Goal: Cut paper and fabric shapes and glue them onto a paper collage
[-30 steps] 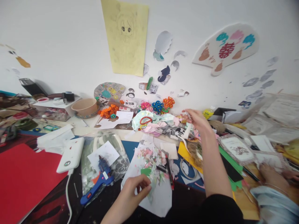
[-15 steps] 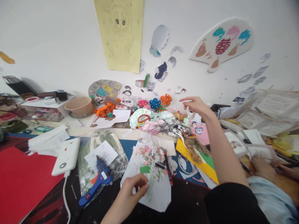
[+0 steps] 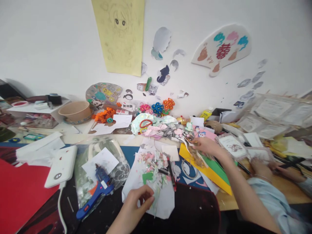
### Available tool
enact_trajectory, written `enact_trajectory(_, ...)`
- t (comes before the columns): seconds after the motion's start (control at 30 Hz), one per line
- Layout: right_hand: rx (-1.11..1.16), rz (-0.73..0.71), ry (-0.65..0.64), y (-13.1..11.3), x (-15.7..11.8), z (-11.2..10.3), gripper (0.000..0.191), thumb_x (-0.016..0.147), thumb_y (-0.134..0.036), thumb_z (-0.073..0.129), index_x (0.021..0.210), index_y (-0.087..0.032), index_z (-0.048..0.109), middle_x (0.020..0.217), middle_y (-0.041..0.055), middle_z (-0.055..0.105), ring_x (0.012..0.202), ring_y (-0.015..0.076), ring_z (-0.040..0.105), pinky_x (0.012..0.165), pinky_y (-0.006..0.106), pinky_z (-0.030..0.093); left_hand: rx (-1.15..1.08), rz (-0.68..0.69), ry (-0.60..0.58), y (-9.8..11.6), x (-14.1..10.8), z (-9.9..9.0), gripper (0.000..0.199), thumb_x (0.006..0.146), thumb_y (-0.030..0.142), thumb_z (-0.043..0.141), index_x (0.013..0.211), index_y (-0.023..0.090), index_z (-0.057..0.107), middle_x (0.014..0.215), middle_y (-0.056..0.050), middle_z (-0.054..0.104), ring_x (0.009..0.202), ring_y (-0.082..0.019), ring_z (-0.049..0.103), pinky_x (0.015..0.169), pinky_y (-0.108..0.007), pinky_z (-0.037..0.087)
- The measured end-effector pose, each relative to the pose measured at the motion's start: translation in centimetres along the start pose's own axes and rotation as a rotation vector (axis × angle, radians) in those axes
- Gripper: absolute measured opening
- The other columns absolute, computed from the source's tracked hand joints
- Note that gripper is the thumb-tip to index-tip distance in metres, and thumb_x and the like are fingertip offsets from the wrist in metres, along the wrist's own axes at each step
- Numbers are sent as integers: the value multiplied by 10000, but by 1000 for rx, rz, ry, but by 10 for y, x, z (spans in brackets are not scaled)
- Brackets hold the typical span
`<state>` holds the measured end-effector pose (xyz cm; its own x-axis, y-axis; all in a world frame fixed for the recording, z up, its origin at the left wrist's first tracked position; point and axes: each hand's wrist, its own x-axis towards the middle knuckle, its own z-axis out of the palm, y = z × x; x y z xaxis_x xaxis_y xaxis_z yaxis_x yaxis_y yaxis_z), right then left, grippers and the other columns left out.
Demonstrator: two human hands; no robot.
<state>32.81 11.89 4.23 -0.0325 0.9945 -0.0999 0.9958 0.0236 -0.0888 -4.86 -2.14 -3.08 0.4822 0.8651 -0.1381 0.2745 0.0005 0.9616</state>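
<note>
Both of the wearer's hands are over the desk [image 3: 190, 204]. The left hand [image 3: 137, 203] is low at the near edge of a white sheet [image 3: 165, 209], its fingers curled and the thumb brought close to them; whether anything is pinched there cannot be told. Its position beside the sheet would suit steadying it, though firm contact is not confirmed. The sheet carries small paper scraps [image 3: 157, 185], apparently serving as a catch-all that spares the surface underneath. The right hand [image 3: 207, 146] reaches forward with fingers lowered to a bundle of tan twine [image 3: 196, 158], which lies across the upper part of a yellow sheet [image 3: 212, 177]; a closed grip cannot be verified, as the fingertips merge with the clutter. The arm is extended because the bundle sits towards the back, by a heap of fabric pieces [image 3: 159, 130]. A dark pen [image 3: 172, 174] lies on the right side of the scraps, within easy reach. The blue glue gun [image 3: 103, 185] rests partly on a small white paper [image 3: 109, 157], probably placed to catch drips. At the right, a co-worker's hand [image 3: 259, 167] is at separate work.
</note>
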Motion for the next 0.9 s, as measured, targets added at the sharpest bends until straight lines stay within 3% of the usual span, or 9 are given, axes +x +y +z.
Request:
enact_trajectory(0.13,-32,132,61,-3,-36,27,246,854,-321,592,1017,-221,748,983,121,754,895,280,700,688,304,452,9,1,10,3,0,2,261,916,409,534,816,177,597,718,-13,605,693,-147,562,659,-242,403)
enact_trajectory(0.3,265,73,126,-9,-54,66,244,896,-308,521,988,-232,734,908,67,763,843,238,703,733,304,468,45,-5,-25,3,-1,5,266,920,405,527,812,175,603,710,-18,623,669,-147,560,626,-238,389)
enact_trajectory(0.4,252,124,200,-13,-55,83,262,870,-345,568,1031,-198,712,894,84,730,820,250,676,729,325,473,45,-6,-38,1,-4,7,258,927,396,522,825,174,604,707,-15,624,666,-142,565,631,-233,397)
enact_trajectory(0.6,201,160,381,-29,-68,90,264,846,-219,529,1048,-171,692,1037,155,654,1007,328,593,852,423,449,65,-7,-13,2,-14,11,268,938,400,525,829,173,619,719,-13,633,667,-136,548,643,-235,405)
enact_trajectory(0.7,497,41,483,-58,-88,87,237,904,-284,520,1053,-200,684,978,114,668,916,277,613,844,407,471,31,7,12,5,-13,12,278,937,409,529,839,166,622,692,-11,618,648,-136,559,622,-232,419)
enact_trajectory(0.77,808,-60,377,-84,-102,88,246,917,-374,567,1081,-229,681,991,91,688,846,239,635,783,373,503,10,47,27,9,-7,11,260,934,398,542,846,166,621,693,-6,615,649,-133,567,621,-228,427)
enact_trajectory(0.9,1282,-286,-6,-130,-117,93,538,866,-444,679,1364,-286,550,1244,91,651,1113,246,628,909,369,507,51,165,25,24,14,8,198,935,345,553,867,173,624,685,10,625,640,-121,573,629,-226,415)
